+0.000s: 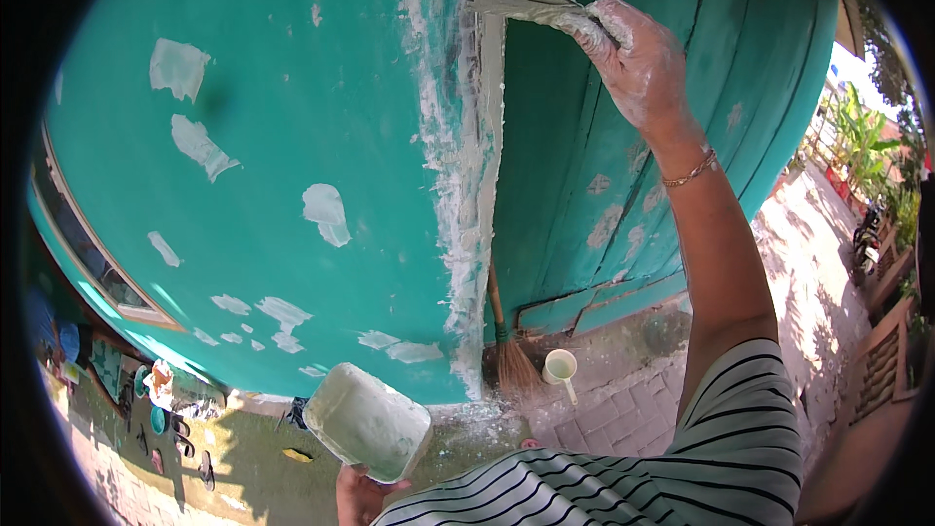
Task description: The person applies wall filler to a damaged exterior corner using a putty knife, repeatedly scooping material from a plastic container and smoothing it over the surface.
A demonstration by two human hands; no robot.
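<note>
My right hand (633, 63), smeared with white putty, is closed around a putty-coated flat blade (521, 2) held at the upper part of a vertical corner strip (463, 185) covered in rough white filler. The strip divides a turquoise wall (273, 88) with white patches from a turquoise panelled surface (584, 166) on the right, marked with dark seams and pale spots. Low at the center, my left hand (362, 492) grips a pale rectangular tray (365, 419) with putty residue inside.
A straw broom (516, 365) leans at the corner beside a pale dipper (559, 366) on paving. Sandals (183, 443) and other small items lie at lower left, near a window (97, 244). A wooden railing (881, 360), plants (857, 127) and a sunlit path (818, 253) are at right.
</note>
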